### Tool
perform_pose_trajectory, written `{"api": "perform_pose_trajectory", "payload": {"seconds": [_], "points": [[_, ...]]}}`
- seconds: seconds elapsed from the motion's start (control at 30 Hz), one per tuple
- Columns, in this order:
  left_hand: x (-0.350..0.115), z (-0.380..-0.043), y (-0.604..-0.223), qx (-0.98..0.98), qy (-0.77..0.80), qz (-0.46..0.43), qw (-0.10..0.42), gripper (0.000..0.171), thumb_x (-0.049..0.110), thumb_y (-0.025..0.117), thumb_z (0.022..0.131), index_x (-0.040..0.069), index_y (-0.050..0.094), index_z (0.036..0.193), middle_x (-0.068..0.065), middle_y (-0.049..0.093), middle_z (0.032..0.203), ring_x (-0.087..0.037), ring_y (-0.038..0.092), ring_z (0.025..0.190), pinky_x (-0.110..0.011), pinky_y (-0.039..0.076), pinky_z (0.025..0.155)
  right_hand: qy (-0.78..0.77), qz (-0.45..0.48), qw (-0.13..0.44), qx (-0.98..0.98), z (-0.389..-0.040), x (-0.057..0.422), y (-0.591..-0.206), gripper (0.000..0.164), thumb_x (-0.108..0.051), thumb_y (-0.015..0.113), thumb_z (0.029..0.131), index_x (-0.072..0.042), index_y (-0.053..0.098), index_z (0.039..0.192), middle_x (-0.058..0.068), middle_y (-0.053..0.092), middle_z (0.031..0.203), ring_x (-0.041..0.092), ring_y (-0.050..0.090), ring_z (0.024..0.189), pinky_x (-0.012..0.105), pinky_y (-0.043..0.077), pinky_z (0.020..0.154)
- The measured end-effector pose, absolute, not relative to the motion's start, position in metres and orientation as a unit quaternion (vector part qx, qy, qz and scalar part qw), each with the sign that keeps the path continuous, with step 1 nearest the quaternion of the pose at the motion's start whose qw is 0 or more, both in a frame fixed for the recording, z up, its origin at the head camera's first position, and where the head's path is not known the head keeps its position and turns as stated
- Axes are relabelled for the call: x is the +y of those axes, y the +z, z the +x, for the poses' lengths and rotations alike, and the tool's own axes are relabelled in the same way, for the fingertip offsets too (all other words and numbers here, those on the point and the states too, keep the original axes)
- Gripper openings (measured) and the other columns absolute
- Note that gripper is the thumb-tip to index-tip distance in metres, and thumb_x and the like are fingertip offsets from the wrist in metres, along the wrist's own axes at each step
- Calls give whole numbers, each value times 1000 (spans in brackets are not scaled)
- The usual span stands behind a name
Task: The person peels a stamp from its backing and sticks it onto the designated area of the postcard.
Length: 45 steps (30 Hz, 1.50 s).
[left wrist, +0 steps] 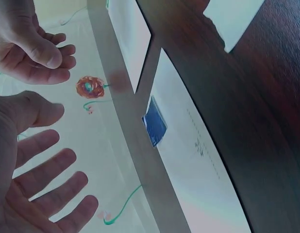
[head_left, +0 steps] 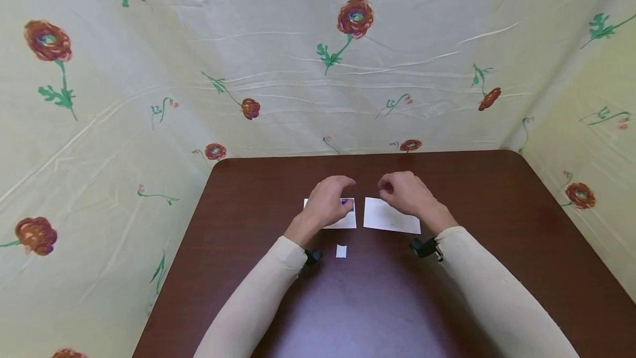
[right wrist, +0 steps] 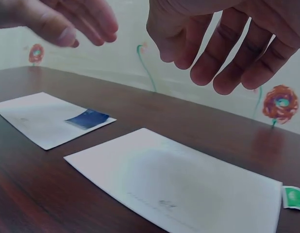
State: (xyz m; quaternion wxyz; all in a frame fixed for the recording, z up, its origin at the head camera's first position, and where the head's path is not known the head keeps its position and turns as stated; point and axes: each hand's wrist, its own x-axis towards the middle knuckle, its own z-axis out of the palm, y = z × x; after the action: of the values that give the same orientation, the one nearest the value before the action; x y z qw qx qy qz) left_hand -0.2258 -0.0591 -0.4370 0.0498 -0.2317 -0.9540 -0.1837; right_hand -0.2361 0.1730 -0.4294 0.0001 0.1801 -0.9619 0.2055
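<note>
Two white rectangular cards lie side by side on the table. On the left card, a small dark blue stamp-like piece sits at a far corner, slightly over the edge in the left wrist view. My left hand hovers over that card, fingers spread and holding nothing. Above the right card, which bears faint grey marks, my right hand hangs with loosely curled fingers; nothing shows between them. A small green stamp with a white border lies at this card's right end, hidden in the head view.
A small white slip of paper lies on the brown table, nearer me than the cards. Pale flowered sheeting surrounds the table at the back and sides. Dark straps are on both wrists.
</note>
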Motion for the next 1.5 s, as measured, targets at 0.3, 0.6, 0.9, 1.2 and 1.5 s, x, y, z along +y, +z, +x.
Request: {"api": "perform_pose_trajectory", "payload": {"seconds": [0.3, 0.6, 0.9, 1.2, 1.5], "points": [[-37, -227, -447, -947, -157, -280, 8, 45, 26, 70, 91, 13, 63, 133, -1, 63, 136, -20, 54, 132, -37, 44, 109, 194, 166, -3, -967, -235, 197, -426, 19, -21, 69, 91, -12, 75, 106, 4, 72, 96, 21, 61, 82, 40, 54, 76], [-21, -230, -464, -942, -125, -310, -1, 44, 26, 71, 89, 11, 65, 130, -2, 66, 131, -20, 56, 129, -38, 47, 105, 184, 149, -20, -971, -233, 211, -425, 20, -21, 69, 91, -10, 75, 107, 6, 72, 97, 21, 62, 82, 40, 55, 75], [-10, -235, -479, -944, -34, -327, -1, 44, 24, 68, 91, 14, 63, 134, 1, 62, 139, -25, 51, 135, -44, 48, 103, 178, 151, -26, -972, -235, 229, -431, 20, -19, 67, 92, -9, 74, 107, 6, 72, 99, 21, 63, 83, 41, 54, 76], [-7, -235, -482, -947, -14, -319, -41, 46, 32, 65, 95, 16, 60, 138, 1, 54, 149, -29, 42, 143, -49, 39, 111, 168, 141, -46, -975, -236, 244, -440, 22, -14, 65, 91, -7, 74, 110, 7, 72, 101, 21, 61, 81, 40, 54, 75], [-6, -232, -484, -950, -12, -310, -32, 39, 35, 66, 94, 14, 68, 127, 0, 60, 142, -32, 50, 136, -49, 41, 110, 156, 109, -77, -979, -235, 257, -454, 23, -13, 67, 90, -5, 73, 111, 12, 71, 103, 23, 58, 79, 38, 52, 71]]}}
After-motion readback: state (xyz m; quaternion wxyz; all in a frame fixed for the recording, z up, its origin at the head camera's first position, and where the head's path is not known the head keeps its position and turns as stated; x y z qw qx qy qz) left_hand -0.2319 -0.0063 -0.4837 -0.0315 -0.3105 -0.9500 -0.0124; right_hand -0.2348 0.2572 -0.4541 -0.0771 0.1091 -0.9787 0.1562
